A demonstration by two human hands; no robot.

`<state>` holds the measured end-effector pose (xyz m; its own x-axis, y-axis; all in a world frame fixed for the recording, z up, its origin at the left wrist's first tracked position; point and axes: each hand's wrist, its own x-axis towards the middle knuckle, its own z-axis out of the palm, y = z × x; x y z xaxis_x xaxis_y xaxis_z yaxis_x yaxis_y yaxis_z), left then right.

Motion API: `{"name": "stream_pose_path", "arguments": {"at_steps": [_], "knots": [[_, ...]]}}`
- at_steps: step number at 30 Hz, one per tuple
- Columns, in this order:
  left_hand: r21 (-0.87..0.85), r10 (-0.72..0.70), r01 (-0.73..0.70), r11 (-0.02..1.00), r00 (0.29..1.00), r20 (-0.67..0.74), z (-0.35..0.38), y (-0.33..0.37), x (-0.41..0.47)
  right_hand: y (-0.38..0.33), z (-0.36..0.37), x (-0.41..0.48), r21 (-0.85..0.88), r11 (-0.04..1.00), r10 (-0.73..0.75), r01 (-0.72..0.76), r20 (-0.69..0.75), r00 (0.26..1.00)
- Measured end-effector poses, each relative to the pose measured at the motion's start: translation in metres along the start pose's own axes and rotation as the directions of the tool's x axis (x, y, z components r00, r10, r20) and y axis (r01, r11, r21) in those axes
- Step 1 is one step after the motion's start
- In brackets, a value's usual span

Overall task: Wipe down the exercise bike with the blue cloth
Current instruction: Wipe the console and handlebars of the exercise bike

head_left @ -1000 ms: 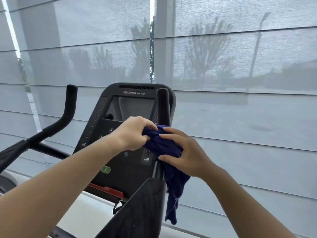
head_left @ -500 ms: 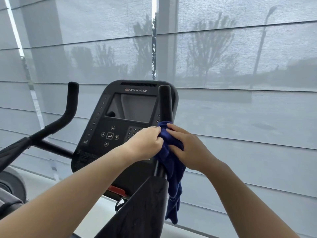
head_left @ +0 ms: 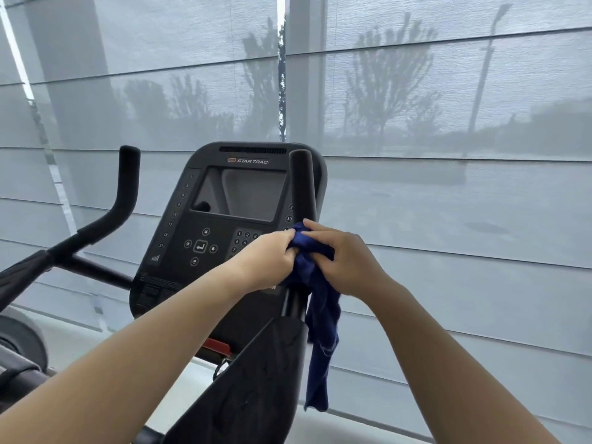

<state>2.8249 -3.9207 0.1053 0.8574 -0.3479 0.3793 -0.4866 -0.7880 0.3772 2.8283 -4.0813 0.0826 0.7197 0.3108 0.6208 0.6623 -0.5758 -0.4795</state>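
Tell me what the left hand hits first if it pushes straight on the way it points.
Probably the right handlebar post: the left hand points right, gripping the blue cloth bunched around it.

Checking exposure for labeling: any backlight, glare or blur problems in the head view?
Head view: backlit by shaded windows, yet the hands and blue cloth stay readable; console screen carries a pale reflection; no obvious motion blur; wide-angle bending at the edges.

We note the blue cloth (head_left: 312,251), dark and crumpled, bunched around the exercise bike (head_left: 224,219)'s right upright handlebar (head_left: 302,184), its loose tail hanging down beside the black post. The console is unlit.
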Motion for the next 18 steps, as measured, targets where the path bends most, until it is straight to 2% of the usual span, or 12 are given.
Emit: {"name": "stream_pose_path", "arguments": {"at_steps": [7, 12, 15, 18], "knots": [[0.063, -0.016, 0.017, 0.998, 1.000, -0.016, -0.002, 0.008, -0.022, -0.005, 0.001, -0.018, 0.059, 0.998, -0.020, 0.019, 0.013, 1.000], [0.125, -0.051, 0.044, 0.991, 0.997, 0.050, -0.008, 0.010, -0.058, -0.008, 0.010, -0.054, 0.135, 0.990, -0.039, 0.029, 0.068, 0.997], [0.185, -0.088, 0.080, 0.979, 0.995, 0.036, -0.007, 0.016, -0.069, -0.012, 0.015, -0.073, 0.174, 0.983, -0.052, 0.062, -0.066, 0.996], [0.194, -0.112, 0.109, 0.975, 0.994, 0.006, -0.004, 0.026, -0.071, -0.015, 0.017, -0.089, 0.219, 0.975, 0.061, -0.023, -0.172, 0.983]]}}
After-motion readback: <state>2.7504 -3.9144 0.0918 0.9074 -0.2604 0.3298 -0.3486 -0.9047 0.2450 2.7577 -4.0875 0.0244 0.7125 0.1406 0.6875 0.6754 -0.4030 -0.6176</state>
